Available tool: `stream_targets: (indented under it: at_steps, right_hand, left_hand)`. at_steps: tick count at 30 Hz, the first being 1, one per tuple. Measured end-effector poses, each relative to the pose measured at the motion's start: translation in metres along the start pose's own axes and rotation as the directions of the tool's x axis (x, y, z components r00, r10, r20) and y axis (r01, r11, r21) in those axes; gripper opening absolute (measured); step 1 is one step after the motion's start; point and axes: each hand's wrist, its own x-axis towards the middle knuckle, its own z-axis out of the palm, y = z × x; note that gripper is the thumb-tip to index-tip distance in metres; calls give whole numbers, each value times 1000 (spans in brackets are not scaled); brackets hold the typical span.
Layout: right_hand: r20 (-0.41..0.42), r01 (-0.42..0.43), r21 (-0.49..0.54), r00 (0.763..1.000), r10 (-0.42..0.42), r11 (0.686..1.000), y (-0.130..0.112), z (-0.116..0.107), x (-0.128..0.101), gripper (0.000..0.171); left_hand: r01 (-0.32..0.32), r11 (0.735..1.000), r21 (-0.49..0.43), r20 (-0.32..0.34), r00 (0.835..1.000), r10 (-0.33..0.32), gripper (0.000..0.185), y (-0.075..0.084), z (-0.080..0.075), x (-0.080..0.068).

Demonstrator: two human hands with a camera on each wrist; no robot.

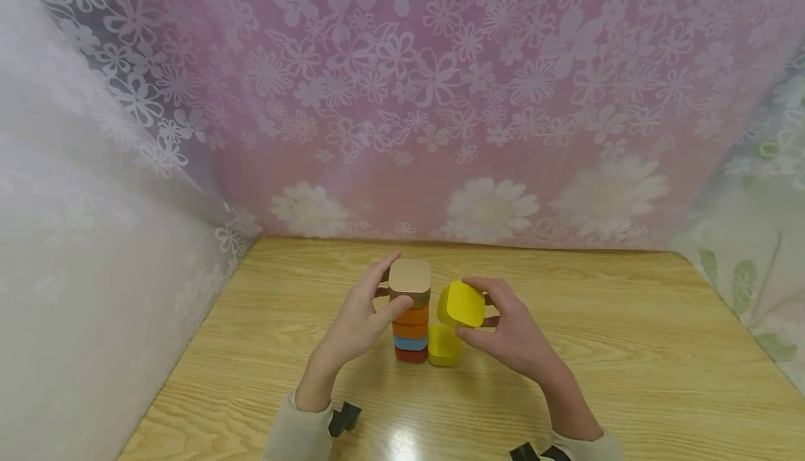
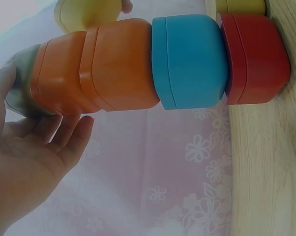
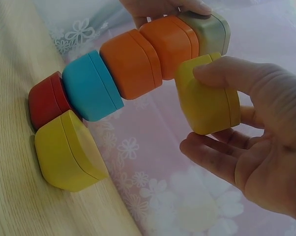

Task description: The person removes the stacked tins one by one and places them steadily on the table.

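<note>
A stack of rounded blocks (image 1: 410, 321) stands on the wooden table (image 1: 629, 377): red (image 2: 253, 59) at the bottom, blue (image 2: 190, 61), two orange (image 2: 121, 64), and a tan-grey block (image 1: 409, 276) on top. My left hand (image 1: 377, 304) grips that top block between thumb and fingers. Just to the right, my right hand (image 1: 497, 321) pinches a yellow block (image 1: 462, 304) in the air, tilted, level with the upper stack. A second yellow block (image 1: 444, 347) lies on the table against the red one, under the held block (image 3: 207, 98).
Floral curtain fabric (image 1: 440, 98) hangs behind the table and down both sides. The back edge of the table (image 1: 472, 244) runs just behind the stack. Bare wood extends to the left, right and front of the hands.
</note>
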Motion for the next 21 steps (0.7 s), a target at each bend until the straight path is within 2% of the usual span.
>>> stream_targets:
  at_steps: [15,21]
  right_hand:
    - [66,-41,-50,997,44,998,6,-8,-3,67]
    - [128,-114,-67,984,122,991,8,-8,-2,67]
  left_hand:
    - [0,1000,4,4,1000,0,66,1,1,0]
    - [9,1000,-2,0,1000,-9,67,2,0,-1]
